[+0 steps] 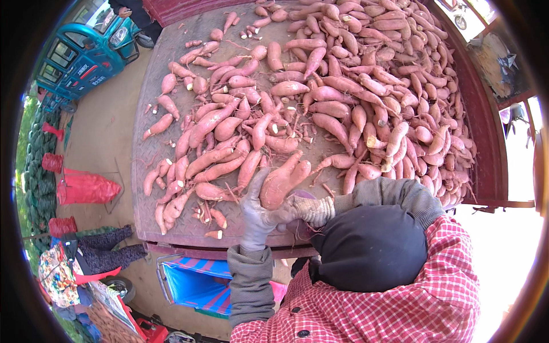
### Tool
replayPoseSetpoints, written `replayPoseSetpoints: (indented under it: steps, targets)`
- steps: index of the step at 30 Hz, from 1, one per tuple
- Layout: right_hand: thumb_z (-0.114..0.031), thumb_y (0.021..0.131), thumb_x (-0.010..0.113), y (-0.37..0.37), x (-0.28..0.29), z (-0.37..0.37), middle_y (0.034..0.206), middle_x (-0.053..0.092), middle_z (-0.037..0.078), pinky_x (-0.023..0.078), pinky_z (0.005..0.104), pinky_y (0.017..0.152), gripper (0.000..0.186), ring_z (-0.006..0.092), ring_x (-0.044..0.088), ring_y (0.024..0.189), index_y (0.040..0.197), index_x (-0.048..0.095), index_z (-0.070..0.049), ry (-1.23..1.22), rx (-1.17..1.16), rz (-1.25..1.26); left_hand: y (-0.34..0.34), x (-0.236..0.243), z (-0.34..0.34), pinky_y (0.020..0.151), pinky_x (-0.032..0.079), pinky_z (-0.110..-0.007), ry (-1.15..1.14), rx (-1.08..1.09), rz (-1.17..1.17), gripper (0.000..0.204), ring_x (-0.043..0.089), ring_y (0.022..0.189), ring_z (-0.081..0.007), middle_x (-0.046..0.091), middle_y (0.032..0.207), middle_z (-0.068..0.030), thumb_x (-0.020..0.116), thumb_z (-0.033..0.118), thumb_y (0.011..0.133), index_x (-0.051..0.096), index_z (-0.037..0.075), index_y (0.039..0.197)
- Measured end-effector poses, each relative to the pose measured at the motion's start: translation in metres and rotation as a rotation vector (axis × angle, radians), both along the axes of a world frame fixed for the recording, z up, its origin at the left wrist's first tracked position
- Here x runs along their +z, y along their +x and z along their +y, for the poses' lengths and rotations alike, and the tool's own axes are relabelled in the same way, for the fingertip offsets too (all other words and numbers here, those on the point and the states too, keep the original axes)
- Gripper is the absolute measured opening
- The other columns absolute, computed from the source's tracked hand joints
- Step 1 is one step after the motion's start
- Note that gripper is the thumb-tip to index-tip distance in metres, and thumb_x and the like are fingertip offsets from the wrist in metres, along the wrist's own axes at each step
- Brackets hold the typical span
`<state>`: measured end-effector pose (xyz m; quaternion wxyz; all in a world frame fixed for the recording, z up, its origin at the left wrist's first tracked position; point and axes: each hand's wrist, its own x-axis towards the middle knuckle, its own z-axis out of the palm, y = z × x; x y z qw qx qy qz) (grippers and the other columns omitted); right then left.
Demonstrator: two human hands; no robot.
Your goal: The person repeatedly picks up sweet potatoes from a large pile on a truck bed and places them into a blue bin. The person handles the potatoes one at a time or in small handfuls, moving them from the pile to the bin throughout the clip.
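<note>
A thick, forked pink sweet potato (277, 188) is held upright over the near edge of the truck bed. My left hand (257, 220), in a grey glove, grips its lower left side, with one finger stretched up along it. My right hand (306, 210), also in a dirty pale glove, closes at the lower right end and meets the left fingers. Parts of the right fingers are hidden, so a small thing inside them cannot be ruled out. Just left of my hands lie loose sweet potatoes (211, 191) and several broken-off ends (214, 234).
A large heap of sweet potatoes (400, 74) fills the right of the truck bed (150, 123), against its red side wall (486, 114). Below the near edge sits a blue striped folding chair (197, 283). A red sack (88, 186) and a blue three-wheeler (80, 63) stand left.
</note>
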<state>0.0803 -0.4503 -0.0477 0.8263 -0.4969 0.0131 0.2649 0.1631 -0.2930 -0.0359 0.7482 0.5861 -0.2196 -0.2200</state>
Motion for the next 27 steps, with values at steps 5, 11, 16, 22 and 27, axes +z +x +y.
replayPoseSetpoints:
  steps: [5,11,16,22,27]
  targets:
    - [-0.022,0.101,0.07,0.011,0.007,-0.031,0.1,0.072,0.007,0.052,0.0363,0.083,0.025,0.0152,0.066,0.092,0.113,0.073,0.0,0.436,-0.113,-0.247,0.019,-0.027,0.074,0.107,0.054,-0.037,0.492,0.011,-0.3,0.093,0.065,0.123,-0.0239,0.068,0.134,-0.0137,0.098,0.03,0.07,0.055,-0.001,0.148]
    - [-0.051,0.078,0.086,0.049,0.041,-0.098,0.093,0.068,0.006,0.052,0.0392,0.064,0.06,0.0265,0.07,0.082,0.118,0.068,-0.011,-1.162,0.079,-0.734,-0.046,-0.05,0.292,0.103,0.054,-0.036,0.683,0.723,-0.046,0.072,0.064,0.12,-0.0233,0.065,0.135,-0.0133,0.085,0.008,0.081,0.056,-0.001,0.146]
    - [-0.044,0.072,0.089,0.071,-0.022,-0.187,0.124,0.065,0.017,0.056,0.0488,0.089,0.093,0.038,0.068,0.11,0.15,0.051,-0.012,-2.258,-0.074,-0.292,-0.108,-0.052,0.371,0.102,0.053,-0.041,1.41,0.96,0.131,0.073,0.064,0.121,-0.0315,0.063,0.137,-0.0232,0.075,0.028,0.095,0.046,-0.005,0.154]
    - [-0.044,0.062,0.094,0.094,-0.021,-0.167,0.136,0.057,0.026,0.056,0.05,0.099,0.126,0.0432,0.066,0.118,0.164,0.029,-0.01,-1.922,-0.064,0.218,-0.085,-0.061,0.311,0.1,0.053,-0.043,1.277,0.991,0.126,0.077,0.065,0.12,-0.0325,0.061,0.139,-0.0282,0.078,0.02,0.095,0.04,0.001,0.16]
    - [-0.046,0.055,0.093,0.082,-0.042,-0.16,0.133,0.063,0.034,0.055,0.0446,0.102,0.131,0.044,0.064,0.126,0.162,0.03,-0.001,-1.451,-0.204,0.157,-0.027,-0.075,0.194,0.101,0.053,-0.039,0.533,0.653,0.038,0.059,0.065,0.117,-0.0268,0.065,0.131,-0.0191,0.072,0.011,0.099,0.047,-0.005,0.15]
